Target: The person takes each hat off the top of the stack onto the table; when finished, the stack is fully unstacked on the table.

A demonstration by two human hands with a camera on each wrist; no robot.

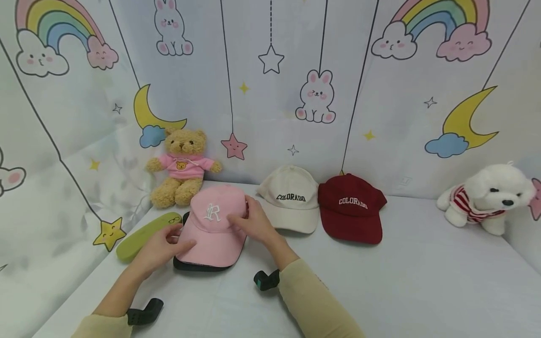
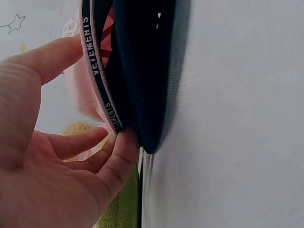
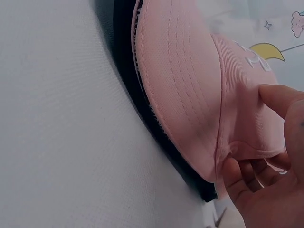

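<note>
A pink baseball cap (image 1: 213,246) with a white embroidered letter lies over a dark cap (image 2: 142,99), whose brim shows beneath it. My left hand (image 1: 158,247) grips the pink brim's left side, thumb on top and fingertips at its edge, close to the dark brim. Lettered tape runs along the brim's edge in the left wrist view. At the crown's right side, my right hand (image 1: 258,221) pinches the pink cap, thumb outside and fingers curled at its lower rim. Most of the dark cap is hidden under the pink one.
A green glasses case (image 1: 141,239) lies left of the caps, with a teddy bear (image 1: 181,169) in a pink hoodie behind. To the right are a cream cap (image 1: 291,213) and a dark red cap (image 1: 352,218). A white plush dog (image 1: 486,195) sits far right, near the printed backdrop.
</note>
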